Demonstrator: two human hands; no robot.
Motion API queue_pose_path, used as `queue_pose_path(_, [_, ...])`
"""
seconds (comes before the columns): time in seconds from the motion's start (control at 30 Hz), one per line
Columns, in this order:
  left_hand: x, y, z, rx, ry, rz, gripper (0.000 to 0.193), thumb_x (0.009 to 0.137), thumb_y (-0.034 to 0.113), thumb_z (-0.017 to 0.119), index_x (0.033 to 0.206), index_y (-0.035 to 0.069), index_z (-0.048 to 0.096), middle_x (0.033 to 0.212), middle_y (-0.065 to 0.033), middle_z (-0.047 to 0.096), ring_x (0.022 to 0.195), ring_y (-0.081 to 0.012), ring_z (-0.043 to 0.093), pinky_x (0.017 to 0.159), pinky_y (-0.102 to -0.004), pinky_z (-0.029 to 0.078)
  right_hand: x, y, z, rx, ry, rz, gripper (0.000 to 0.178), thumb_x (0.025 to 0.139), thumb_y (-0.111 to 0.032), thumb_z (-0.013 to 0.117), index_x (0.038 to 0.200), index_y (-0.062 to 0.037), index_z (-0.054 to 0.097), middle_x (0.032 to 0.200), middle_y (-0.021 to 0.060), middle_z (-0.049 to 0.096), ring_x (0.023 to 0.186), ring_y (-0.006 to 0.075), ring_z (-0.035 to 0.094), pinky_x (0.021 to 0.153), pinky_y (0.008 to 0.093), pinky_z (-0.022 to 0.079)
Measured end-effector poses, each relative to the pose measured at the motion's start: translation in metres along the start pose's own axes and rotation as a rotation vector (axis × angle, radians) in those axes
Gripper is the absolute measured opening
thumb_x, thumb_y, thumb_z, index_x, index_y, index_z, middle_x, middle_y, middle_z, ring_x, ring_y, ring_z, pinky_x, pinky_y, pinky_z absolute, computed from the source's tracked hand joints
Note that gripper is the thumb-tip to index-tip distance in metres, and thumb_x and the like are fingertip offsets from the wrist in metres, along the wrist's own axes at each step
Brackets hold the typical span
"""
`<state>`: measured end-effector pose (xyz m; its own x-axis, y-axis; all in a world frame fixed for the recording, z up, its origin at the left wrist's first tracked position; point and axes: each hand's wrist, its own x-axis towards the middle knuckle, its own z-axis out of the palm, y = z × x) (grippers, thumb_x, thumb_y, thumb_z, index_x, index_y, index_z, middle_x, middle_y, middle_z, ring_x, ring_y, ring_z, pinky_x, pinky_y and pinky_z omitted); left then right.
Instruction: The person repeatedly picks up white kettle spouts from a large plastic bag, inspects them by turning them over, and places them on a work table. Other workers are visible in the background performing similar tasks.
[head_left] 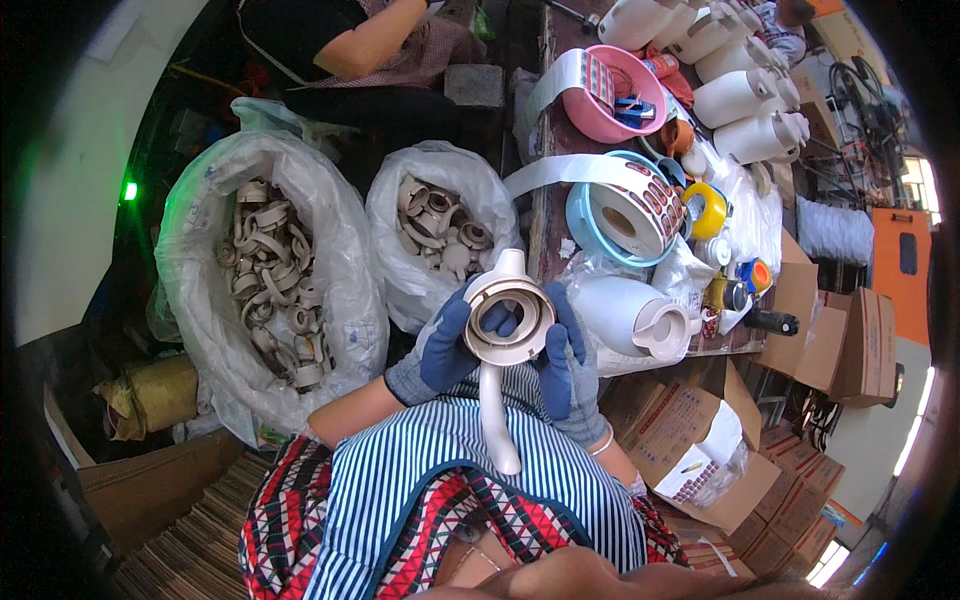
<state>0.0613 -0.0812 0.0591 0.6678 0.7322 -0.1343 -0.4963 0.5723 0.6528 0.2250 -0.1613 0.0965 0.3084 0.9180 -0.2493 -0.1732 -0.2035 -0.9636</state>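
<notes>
In front of my lap I hold a beige plastic jug collar (505, 354) with a spout at its far side and a long curved handle hanging toward me. My left hand (437, 350), in a grey and blue work glove, grips the ring from the left. On the opposite side, my right hand (570, 372), gloved alike, closes on the ring's edge. Blue fingertips show through the hole in the middle. Just right of my right hand, a pale jug (612, 305) lies on its side at the table edge.
A large plastic bag (352, 290) and a smaller bag (385, 205) hold similar beige parts. The table carries a blue basin (582, 222) with a label roll (655, 205), a pink basin (592, 125) and several pale jugs (735, 98). An open carton (680, 425) stands lower right. Another person (365, 45) sits across.
</notes>
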Motion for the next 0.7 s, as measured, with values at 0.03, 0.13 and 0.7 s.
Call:
queue_pose_path(0.03, [0.0, 0.001, 0.0, 0.088, -0.029, 0.038, 0.066, 0.098, 0.042, 0.052, 0.148, 0.003, 0.031, 0.143, -0.0116, 0.046, 0.13, -0.0186, 0.048, 0.111, -0.0344, 0.038, 0.0, 0.004, -0.003, 0.024, -0.024, 0.004, 0.06, 0.103, -0.038, 0.049, 0.147, 0.0014, 0.036, 0.145, 0.014, 0.045, 0.131, 0.0216, 0.045, 0.112, 0.0372, 0.034])
queue_pose_path(0.13, [-0.001, 0.007, 0.002, 0.244, -0.086, 0.083, 0.069, 0.098, 0.043, 0.052, 0.15, 0.003, 0.028, 0.144, -0.0119, 0.044, 0.132, -0.019, 0.046, 0.112, -0.0346, 0.037, -0.006, 0.022, -0.002, 0.283, -0.051, 0.003, 0.06, 0.103, -0.037, 0.047, 0.149, -0.0011, 0.032, 0.146, 0.0124, 0.044, 0.132, 0.0214, 0.044, 0.112, 0.0374, 0.035])
queue_pose_path(0.7, [-0.012, 0.026, 0.003, 0.199, 0.072, 0.078, 0.066, 0.097, 0.027, 0.058, 0.151, 0.003, 0.027, 0.149, -0.0102, 0.039, 0.135, -0.0188, 0.04, 0.115, -0.0348, 0.03, 0.004, 0.024, 0.028, 0.336, 0.006, -0.009, 0.043, 0.105, -0.025, 0.044, 0.141, -0.0022, 0.04, 0.138, 0.0102, 0.05, 0.126, 0.0207, 0.05, 0.11, 0.037, 0.038])
